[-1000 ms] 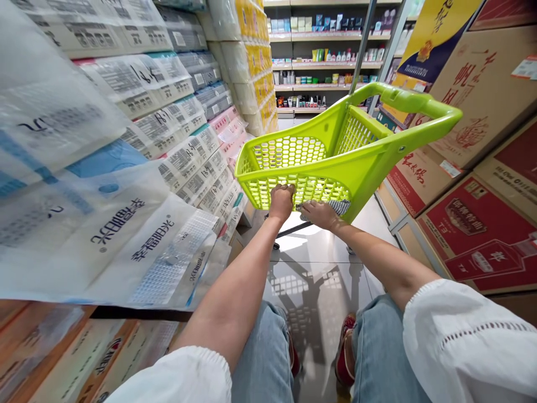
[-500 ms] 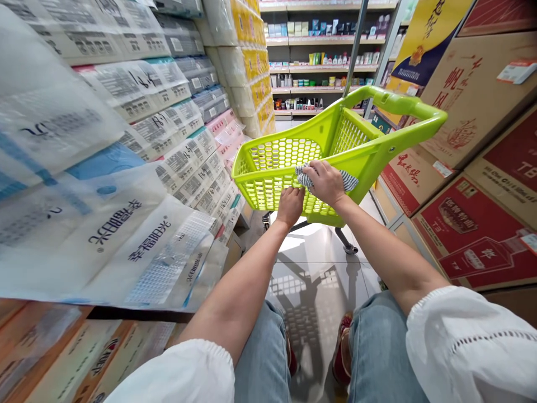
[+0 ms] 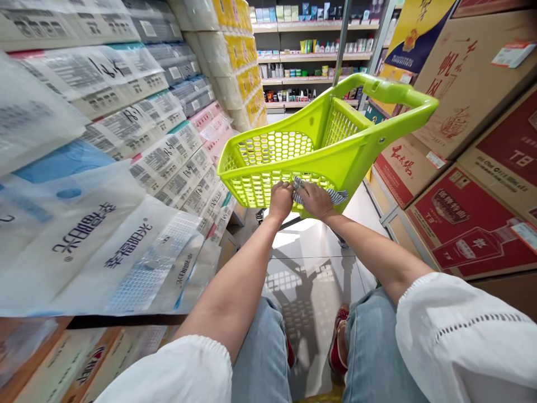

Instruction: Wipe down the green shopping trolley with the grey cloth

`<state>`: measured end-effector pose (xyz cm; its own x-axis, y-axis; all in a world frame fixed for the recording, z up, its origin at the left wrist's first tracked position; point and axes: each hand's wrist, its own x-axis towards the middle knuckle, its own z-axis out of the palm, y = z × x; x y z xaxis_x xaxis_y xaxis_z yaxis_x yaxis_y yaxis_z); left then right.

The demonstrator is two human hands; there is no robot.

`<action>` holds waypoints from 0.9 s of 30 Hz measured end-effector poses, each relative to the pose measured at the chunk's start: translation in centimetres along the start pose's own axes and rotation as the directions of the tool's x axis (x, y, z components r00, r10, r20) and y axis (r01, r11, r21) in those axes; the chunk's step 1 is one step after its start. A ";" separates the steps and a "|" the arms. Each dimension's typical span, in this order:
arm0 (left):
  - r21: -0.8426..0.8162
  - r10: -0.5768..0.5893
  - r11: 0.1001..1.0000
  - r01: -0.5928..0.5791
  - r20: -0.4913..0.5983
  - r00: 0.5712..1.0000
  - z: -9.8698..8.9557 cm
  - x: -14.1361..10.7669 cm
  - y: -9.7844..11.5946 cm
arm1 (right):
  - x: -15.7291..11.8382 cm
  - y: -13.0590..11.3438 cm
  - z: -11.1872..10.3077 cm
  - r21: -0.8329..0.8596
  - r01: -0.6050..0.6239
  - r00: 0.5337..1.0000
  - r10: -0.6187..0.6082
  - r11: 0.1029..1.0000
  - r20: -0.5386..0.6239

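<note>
A lime-green shopping cart (image 3: 356,151) with a honeycomb-holed basket stands in front of me, its handle at the upper right. My right hand (image 3: 315,200) presses a grey-and-white striped cloth (image 3: 339,196) against the near side of the basket, fingers bent over the fabric. Just to its left, my left hand (image 3: 281,198) is closed at the same holed wall, with its fingers curled at the lattice. Part of the cloth lies hidden beneath my right hand. The two hands are almost touching.
Stacked plastic-wrapped paper packs (image 3: 138,120) line the left side. Cardboard cartons (image 3: 465,218) are piled on the right. Shelves of bottles and tubes (image 3: 310,56) stand beyond the cart, behind a metal pole (image 3: 343,42). My knees (image 3: 268,352) are close below.
My right hand and the cloth have slid down the basket's side, nearer my left hand. The view has shifted slightly, so the cart appears further left.
</note>
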<state>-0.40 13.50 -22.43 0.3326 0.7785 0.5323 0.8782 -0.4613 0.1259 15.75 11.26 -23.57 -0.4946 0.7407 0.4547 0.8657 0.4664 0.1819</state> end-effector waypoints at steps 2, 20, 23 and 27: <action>-0.004 -0.010 1.000 0.010 -0.013 1.000 -0.1 0.0 0.0 | -1.2 0.0 0.6 0.008 0.097 0.990 -0.097 0.995 0.100; -0.034 -0.034 0.999 0.034 -0.021 0.999 -0.3 0.3 -0.2 | 2.4 1.3 -2.5 -0.003 -0.014 0.988 0.014 1.000 -0.151; -0.066 -0.037 0.997 0.036 -0.021 0.999 -0.5 0.2 -0.1 | 0.0 0.4 0.0 -0.012 0.099 0.995 -0.099 0.995 0.002; -0.063 -0.055 0.997 0.054 -0.009 0.998 -0.6 0.0 0.0 | -1.7 -0.2 1.3 0.022 0.222 0.962 -0.223 0.975 0.157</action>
<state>-0.62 13.30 -21.91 0.2810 0.7986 0.5322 0.8716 -0.4444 0.2067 16.36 10.57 -25.51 -0.6807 0.6850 0.2597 0.7324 0.6297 0.2589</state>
